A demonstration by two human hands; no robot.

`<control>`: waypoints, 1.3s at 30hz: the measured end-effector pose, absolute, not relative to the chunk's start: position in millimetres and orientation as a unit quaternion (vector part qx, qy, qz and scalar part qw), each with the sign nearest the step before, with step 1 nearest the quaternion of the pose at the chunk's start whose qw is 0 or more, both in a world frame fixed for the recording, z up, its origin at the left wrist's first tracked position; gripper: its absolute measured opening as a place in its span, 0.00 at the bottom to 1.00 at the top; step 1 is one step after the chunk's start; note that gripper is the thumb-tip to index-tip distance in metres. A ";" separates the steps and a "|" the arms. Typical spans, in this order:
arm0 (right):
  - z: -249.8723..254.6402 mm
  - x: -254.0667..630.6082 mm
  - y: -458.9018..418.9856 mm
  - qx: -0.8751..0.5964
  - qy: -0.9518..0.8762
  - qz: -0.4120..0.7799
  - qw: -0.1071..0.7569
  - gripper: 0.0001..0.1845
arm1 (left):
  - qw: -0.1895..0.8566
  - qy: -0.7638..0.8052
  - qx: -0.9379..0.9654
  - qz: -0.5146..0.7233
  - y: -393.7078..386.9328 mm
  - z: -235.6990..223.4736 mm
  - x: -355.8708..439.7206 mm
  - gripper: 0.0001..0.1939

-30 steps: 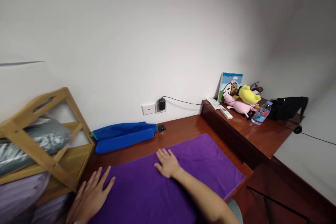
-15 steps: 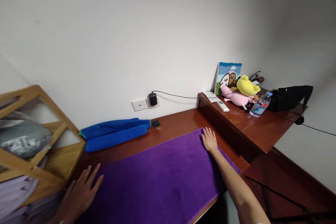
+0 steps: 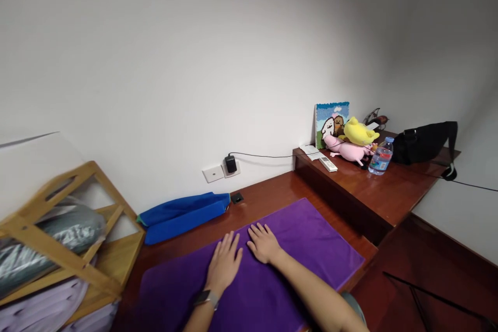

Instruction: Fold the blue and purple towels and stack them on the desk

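Observation:
A purple cloth (image 3: 311, 249) lies spread over the reddish-brown wooden desk (image 3: 268, 187). Near the middle of its far edge, my left hand (image 3: 224, 264) rests flat on the fabric with fingers stretched out. A watch (image 3: 207, 297) is on that wrist. Just to the right, my right hand (image 3: 263, 244) also lies flat on the cloth, palm down, fingers extended. The two hands are close together but apart. Behind them, against the wall, lies a folded blue fabric item (image 3: 187, 218).
At left stands a wooden shelf (image 3: 132, 254) holding a plastic-wrapped grey bundle (image 3: 73, 233). On the raised section at right are plush toys (image 3: 352, 150), a bottle (image 3: 381, 157), a remote (image 3: 328, 164) and a black bag (image 3: 422, 142). A charger (image 3: 231, 164) sits in the wall socket, its cable running right.
Both hands have come inward: the left from the cloth's left side, the right from its far right corner. They now lie side by side, and the camera view has shifted slightly.

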State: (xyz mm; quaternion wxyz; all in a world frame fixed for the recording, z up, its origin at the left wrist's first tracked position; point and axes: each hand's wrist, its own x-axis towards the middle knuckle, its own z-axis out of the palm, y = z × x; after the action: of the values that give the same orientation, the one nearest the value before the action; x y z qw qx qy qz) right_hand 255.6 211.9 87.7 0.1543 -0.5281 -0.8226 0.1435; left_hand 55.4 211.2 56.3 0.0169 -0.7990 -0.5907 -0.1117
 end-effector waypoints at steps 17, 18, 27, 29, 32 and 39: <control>72.9 467.9 265.8 -0.731 -0.671 0.116 0.044 0.36 | 0.071 -0.662 -0.746 0.006 202.6 34.0 -151.9 0.31; 76.1 464.1 264.6 -0.731 -0.671 0.114 0.046 0.36 | 0.078 -0.662 -0.745 -0.004 202.7 36.4 -149.9 0.31; 60.5 290.8 209.7 -0.504 -0.843 0.112 0.150 0.35 | 0.041 -0.607 -0.786 -0.109 191.1 46.4 46.7 0.33; 58.2 292.7 213.3 -0.522 -0.833 0.123 0.136 0.36 | 0.026 -0.630 -0.772 -0.080 188.8 44.1 48.1 0.33; 64.7 350.9 231.9 -0.611 -0.775 0.124 0.103 0.36 | 0.039 -0.685 -0.726 -0.056 190.7 35.2 -12.8 0.35; 71.9 487.1 256.3 -0.739 -0.662 0.109 0.054 0.37 | 0.120 -0.670 -0.733 -0.019 184.4 16.8 -167.7 0.29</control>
State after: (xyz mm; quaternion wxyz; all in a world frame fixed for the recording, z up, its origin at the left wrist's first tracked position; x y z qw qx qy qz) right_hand 487.1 256.3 71.9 0.0544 -0.7395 -0.6621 0.1087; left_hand -167.7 184.4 16.8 0.1200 -0.7327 -0.6696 -0.0195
